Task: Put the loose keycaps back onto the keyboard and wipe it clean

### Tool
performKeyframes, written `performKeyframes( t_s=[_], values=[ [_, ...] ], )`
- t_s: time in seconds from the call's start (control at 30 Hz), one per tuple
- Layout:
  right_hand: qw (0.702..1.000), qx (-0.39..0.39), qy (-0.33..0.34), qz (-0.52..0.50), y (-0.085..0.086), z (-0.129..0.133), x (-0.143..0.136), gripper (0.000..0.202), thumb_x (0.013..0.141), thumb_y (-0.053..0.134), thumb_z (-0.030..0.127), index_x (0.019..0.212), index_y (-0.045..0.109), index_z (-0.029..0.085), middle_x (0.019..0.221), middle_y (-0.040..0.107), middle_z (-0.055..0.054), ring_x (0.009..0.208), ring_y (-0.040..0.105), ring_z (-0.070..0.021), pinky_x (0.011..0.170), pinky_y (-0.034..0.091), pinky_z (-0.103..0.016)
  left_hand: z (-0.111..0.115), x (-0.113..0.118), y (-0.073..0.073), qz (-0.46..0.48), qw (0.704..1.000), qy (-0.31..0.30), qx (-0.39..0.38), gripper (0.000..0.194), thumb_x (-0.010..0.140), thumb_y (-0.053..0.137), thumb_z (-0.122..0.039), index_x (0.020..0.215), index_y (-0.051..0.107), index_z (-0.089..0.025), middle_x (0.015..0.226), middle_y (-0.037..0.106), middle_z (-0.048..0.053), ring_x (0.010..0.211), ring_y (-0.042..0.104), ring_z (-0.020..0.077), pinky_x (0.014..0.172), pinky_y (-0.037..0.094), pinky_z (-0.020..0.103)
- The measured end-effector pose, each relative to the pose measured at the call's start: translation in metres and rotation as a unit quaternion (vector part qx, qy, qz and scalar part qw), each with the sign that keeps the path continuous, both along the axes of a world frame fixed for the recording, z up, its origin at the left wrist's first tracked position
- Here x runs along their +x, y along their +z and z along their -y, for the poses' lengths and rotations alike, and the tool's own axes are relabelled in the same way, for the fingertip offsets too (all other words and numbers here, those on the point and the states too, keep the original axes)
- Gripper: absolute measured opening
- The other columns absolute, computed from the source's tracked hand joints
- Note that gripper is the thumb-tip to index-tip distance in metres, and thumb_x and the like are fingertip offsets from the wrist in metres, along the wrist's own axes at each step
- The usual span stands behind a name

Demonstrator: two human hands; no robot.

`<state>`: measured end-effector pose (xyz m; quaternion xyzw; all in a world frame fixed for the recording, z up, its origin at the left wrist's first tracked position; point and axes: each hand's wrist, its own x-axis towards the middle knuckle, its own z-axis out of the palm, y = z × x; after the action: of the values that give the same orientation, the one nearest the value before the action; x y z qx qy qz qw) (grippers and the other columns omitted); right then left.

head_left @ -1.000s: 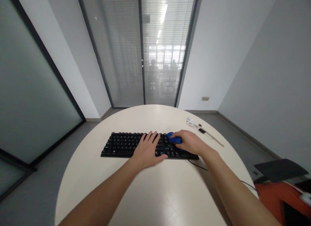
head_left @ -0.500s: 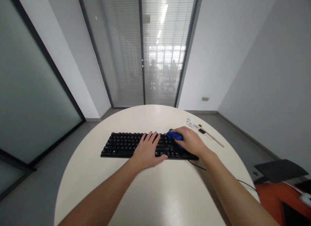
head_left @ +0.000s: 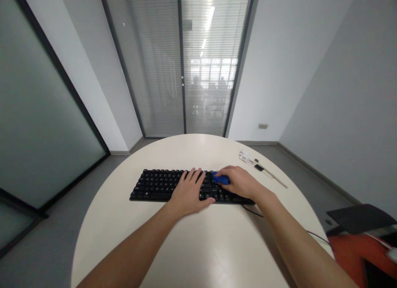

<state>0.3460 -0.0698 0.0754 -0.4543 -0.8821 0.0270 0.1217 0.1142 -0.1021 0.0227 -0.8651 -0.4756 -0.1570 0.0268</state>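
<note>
A black keyboard (head_left: 159, 184) lies on the round cream table (head_left: 198, 153). My left hand (head_left: 189, 193) rests flat across the keyboard's middle, its fingers spread over the keys and thumb stretched to the right. In my right hand (head_left: 240, 182) a crumpled blue cloth (head_left: 221, 179) is pinched and pressed on the keys near the right end. My fingers hide part of the cloth and much of the number pad. From beneath my right wrist a black cable (head_left: 252, 211) runs out over the table.
Toward the right rear of the table lie a thin pale stick (head_left: 274, 177), a small black piece (head_left: 258, 167) and white crumpled bits (head_left: 245, 156). An orange and black chair (head_left: 350, 255) stands at the lower right. Beyond the table is a glass partition with blinds (head_left: 161, 73).
My right hand has moved slightly left and nearer to me over the keys with the blue cloth. My left hand has stayed in place on the keyboard.
</note>
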Motion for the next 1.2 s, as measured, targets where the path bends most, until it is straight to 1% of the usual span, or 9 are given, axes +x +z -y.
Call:
performKeyframes(
  t_s=[0.2, 0.37, 0.47, 0.57, 0.67, 0.8, 0.9, 1.0, 1.2],
  values=[
    [0.999, -0.016, -0.01, 0.05, 0.011, 0.009, -0.003, 0.04, 0.072, 0.065, 0.018, 0.109, 0.077, 0.028, 0.106, 0.076, -0.007, 0.095, 0.07, -0.0253, 0.086, 0.049, -0.03, 0.0, 0.0, 0.001, 0.002, 1.0, 0.002, -0.003, 0.088, 0.086, 0.048, -0.073, 0.153, 0.036, -0.016, 0.161, 0.034, 0.015, 0.149, 0.027, 0.0362, 0.121, 0.02, 0.055],
    [0.997, -0.031, -0.007, 0.075, 0.019, 0.016, -0.004, 0.036, 0.071, 0.065, 0.02, 0.103, 0.078, 0.029, 0.096, 0.077, -0.006, 0.088, 0.07, -0.0254, 0.077, 0.047, -0.029, 0.0, 0.0, 0.001, -0.001, 1.0, 0.003, -0.005, 0.088, 0.086, 0.049, -0.071, 0.153, 0.036, -0.016, 0.162, 0.033, 0.014, 0.15, 0.026, 0.0361, 0.121, 0.02, 0.055],
    [0.997, -0.035, -0.008, 0.07, 0.019, 0.018, -0.003, 0.034, 0.072, 0.067, 0.022, 0.103, 0.078, 0.03, 0.094, 0.076, -0.006, 0.086, 0.069, -0.025, 0.075, 0.047, -0.029, 0.0, -0.001, 0.001, -0.005, 1.0, 0.004, -0.006, 0.089, 0.087, 0.048, -0.072, 0.154, 0.035, -0.015, 0.162, 0.033, 0.014, 0.15, 0.026, 0.0357, 0.121, 0.02, 0.055],
    [0.999, 0.006, -0.025, 0.023, 0.013, 0.016, -0.004, 0.033, 0.077, 0.066, 0.024, 0.108, 0.075, 0.028, 0.099, 0.076, -0.006, 0.091, 0.068, -0.0249, 0.082, 0.048, -0.031, 0.0, -0.001, 0.001, -0.006, 1.0, 0.004, -0.002, 0.088, 0.087, 0.048, -0.072, 0.153, 0.036, -0.015, 0.162, 0.033, 0.014, 0.15, 0.026, 0.0352, 0.122, 0.02, 0.054],
    [0.997, 0.062, -0.02, -0.042, 0.0, 0.01, -0.01, 0.033, 0.087, 0.061, 0.024, 0.119, 0.07, 0.024, 0.113, 0.074, -0.007, 0.106, 0.065, -0.0252, 0.096, 0.045, -0.035, -0.001, 0.0, 0.001, -0.003, 1.0, 0.001, 0.002, 0.087, 0.087, 0.048, -0.071, 0.153, 0.036, -0.015, 0.162, 0.033, 0.014, 0.149, 0.026, 0.0349, 0.122, 0.02, 0.053],
    [0.998, 0.045, 0.008, -0.04, -0.014, 0.002, -0.021, 0.04, 0.091, 0.06, 0.031, 0.13, 0.063, 0.021, 0.13, 0.068, -0.009, 0.118, 0.061, -0.0257, 0.103, 0.043, -0.038, -0.001, 0.001, 0.0, 0.002, 1.0, 0.001, 0.0, 0.088, 0.086, 0.048, -0.071, 0.153, 0.034, -0.016, 0.161, 0.035, 0.014, 0.149, 0.027, 0.035, 0.121, 0.019, 0.054],
    [1.0, 0.027, -0.008, -0.012, -0.015, -0.002, -0.026, 0.037, 0.091, 0.061, 0.032, 0.126, 0.063, 0.02, 0.121, 0.071, -0.011, 0.114, 0.063, -0.026, 0.1, 0.044, -0.036, -0.002, 0.001, 0.0, 0.003, 1.0, 0.003, -0.005, 0.092, 0.086, 0.046, -0.074, 0.155, 0.031, -0.014, 0.161, 0.034, 0.015, 0.149, 0.027, 0.0347, 0.122, 0.018, 0.053],
    [1.0, 0.017, -0.019, 0.013, -0.009, -0.003, -0.027, 0.032, 0.09, 0.063, 0.032, 0.12, 0.065, 0.02, 0.109, 0.073, -0.011, 0.106, 0.066, -0.026, 0.092, 0.045, -0.034, -0.002, 0.0, 0.0, -0.002, 1.0, 0.0, -0.011, 0.097, 0.085, 0.043, -0.078, 0.156, 0.028, -0.013, 0.162, 0.033, 0.015, 0.15, 0.026, 0.0352, 0.122, 0.018, 0.053],
    [0.999, 0.011, -0.013, 0.041, 0.003, 0.005, -0.024, 0.024, 0.086, 0.065, 0.029, 0.109, 0.071, 0.023, 0.103, 0.073, -0.01, 0.095, 0.069, -0.0256, 0.083, 0.046, -0.03, -0.003, -0.001, -0.001, -0.01, 1.0, -0.004, -0.014, 0.105, 0.079, 0.048, -0.082, 0.155, 0.029, -0.013, 0.162, 0.031, 0.016, 0.15, 0.025, 0.0365, 0.122, 0.017, 0.053]
  ],
)
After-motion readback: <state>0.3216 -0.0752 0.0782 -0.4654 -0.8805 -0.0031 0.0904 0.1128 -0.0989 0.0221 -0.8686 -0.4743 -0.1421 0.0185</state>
